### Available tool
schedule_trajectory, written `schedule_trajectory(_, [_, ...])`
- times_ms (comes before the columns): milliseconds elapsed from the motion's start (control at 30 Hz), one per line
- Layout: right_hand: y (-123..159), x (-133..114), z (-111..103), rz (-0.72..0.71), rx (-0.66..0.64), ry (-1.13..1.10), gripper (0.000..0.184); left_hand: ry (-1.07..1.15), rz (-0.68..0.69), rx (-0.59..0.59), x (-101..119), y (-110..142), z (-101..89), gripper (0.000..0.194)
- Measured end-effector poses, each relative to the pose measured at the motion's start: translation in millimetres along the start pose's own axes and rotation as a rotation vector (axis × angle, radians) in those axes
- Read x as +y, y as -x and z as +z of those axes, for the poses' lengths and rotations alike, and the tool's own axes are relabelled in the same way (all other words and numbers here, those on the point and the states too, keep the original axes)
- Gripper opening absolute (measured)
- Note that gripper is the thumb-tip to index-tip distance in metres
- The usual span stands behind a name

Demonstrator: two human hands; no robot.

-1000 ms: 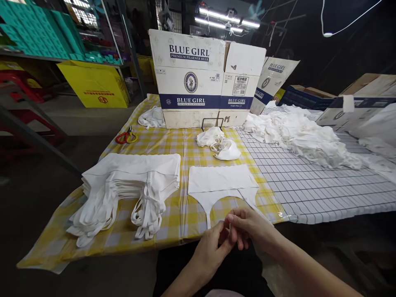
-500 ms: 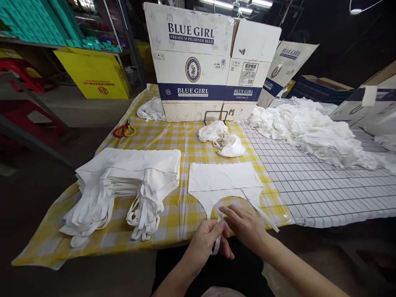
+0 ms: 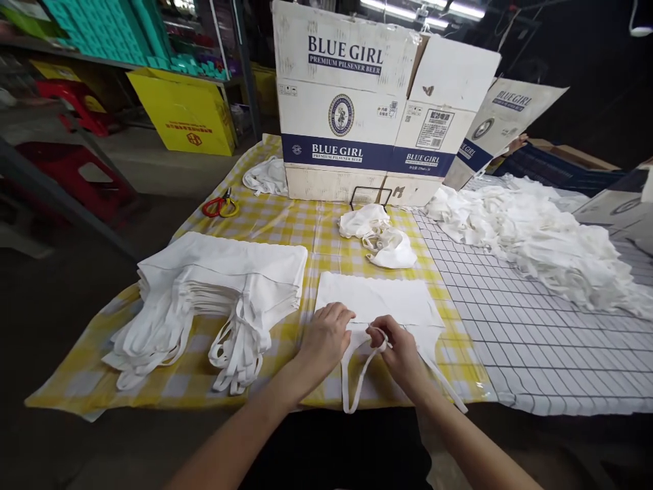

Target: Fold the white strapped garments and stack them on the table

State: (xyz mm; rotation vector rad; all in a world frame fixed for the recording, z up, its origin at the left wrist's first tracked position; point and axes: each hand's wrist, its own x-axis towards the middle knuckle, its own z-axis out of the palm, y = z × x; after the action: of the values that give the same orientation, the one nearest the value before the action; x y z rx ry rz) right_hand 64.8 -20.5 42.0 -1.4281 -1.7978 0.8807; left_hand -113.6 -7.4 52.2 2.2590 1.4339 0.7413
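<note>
L hand [image 3: 325, 335], unclenched, lay on flat white cloth garment [image 3: 381, 295], prob. steadying it; R hand [image 3: 400, 348] pinched narrow white strap [image 3: 345, 381].

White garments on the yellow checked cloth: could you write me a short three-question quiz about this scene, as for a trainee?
1. Multiple choice: what does the right hand hold?
A) a red stool
B) a white strap
C) a carton
2. True or false: the scissors lie on the yellow checked cloth.
3. Fill in: the garment stack lies to the ____ of the single garment.

Key: 1 B; 2 true; 3 left.
</note>
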Motion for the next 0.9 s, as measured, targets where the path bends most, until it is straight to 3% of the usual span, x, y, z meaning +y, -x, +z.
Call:
schedule_trajectory(100, [-13,2,2,0.078,-0.017,-0.175,0.022,-0.14,0.174,-0.075,-15,-19,7.6,0.024])
schedule_trajectory(233, [-25,8,3,0.122,-0.044,-0.284,0.027,-0.299,0.301,-0.164,-27,-32,19.4,0.01])
schedule_trajectory(433, [-35,21,4,0.134,-0.031,-0.293,0.028,-0.447,0.471,-0.139,-31,-31,26.6,0.024])
schedule_trajectory(667, [-39,31,5,0.098,-0.013,-0.149,0.021,-0.422,0.449,-0.095,-30,-30,29.9,0.025])
schedule_trajectory(900, [-43,24,4,-0.023,-0.042,-0.026,0.009,-0.266,0.233,-0.102,-37,-44,32.2,0.013])
